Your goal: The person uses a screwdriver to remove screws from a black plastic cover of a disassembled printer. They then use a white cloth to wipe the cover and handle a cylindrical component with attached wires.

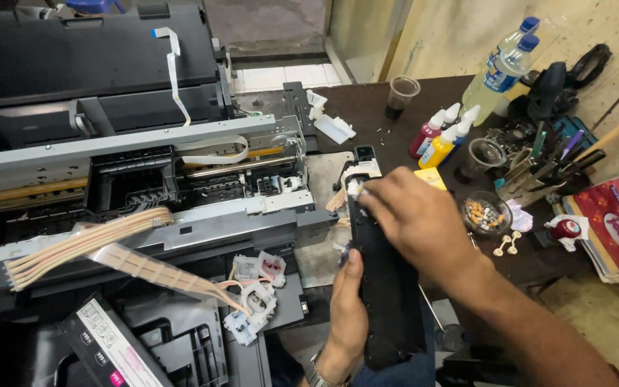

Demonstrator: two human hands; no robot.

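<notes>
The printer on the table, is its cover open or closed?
Open. The printer has its top removed, so the metal rail, ribbon cable and ink tubes lie exposed.

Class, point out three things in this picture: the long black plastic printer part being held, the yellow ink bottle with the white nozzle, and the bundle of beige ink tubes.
long black plastic printer part (pixel 388 287), head view, mid body.
yellow ink bottle (pixel 438 149), head view, yellow body.
bundle of beige ink tubes (pixel 87 240), head view, mid length.

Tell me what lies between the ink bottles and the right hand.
A small yellow block sits on the table between the ink bottles and the right hand, head view.
</notes>
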